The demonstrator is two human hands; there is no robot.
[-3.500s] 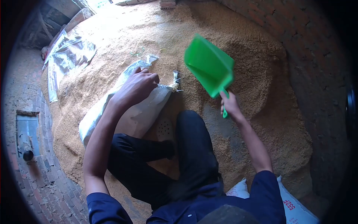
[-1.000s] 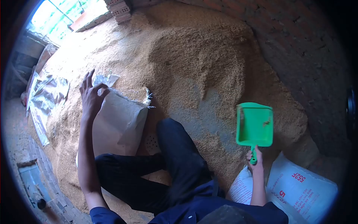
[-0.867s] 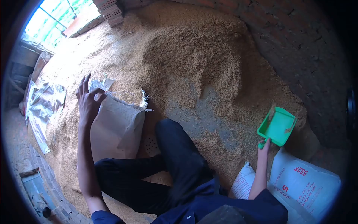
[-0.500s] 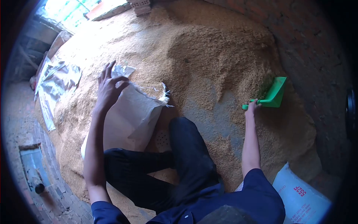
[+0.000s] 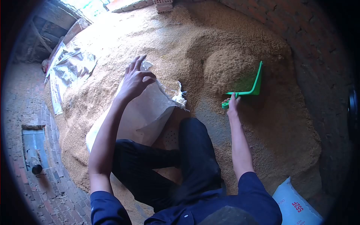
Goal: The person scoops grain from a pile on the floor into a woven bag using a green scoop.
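Observation:
My right hand (image 5: 233, 102) is closed round the handle of a green scoop (image 5: 256, 83), which is heaped with brown grain at the right of the grain pile (image 5: 180, 41). My left hand (image 5: 138, 78) is at the upper rim of a white sack (image 5: 144, 112), thumb and fingers curved around its edge; whether they pinch the material is hard to make out. The sack lies beside my bent legs, its mouth toward the pile and its frayed edge near my knee.
A crumpled silvery sheet (image 5: 77, 63) lies on the pile at the left. A filled white sack with red print (image 5: 296, 204) stands at the lower right. A perforated brick (image 5: 163, 5) is at the top, and brick walls (image 5: 311, 56) rise at the right.
The green scoop has moved left in my right hand and now carries a mound of grain. The view has shifted, and my left hand appears farther right, still at the sack's rim.

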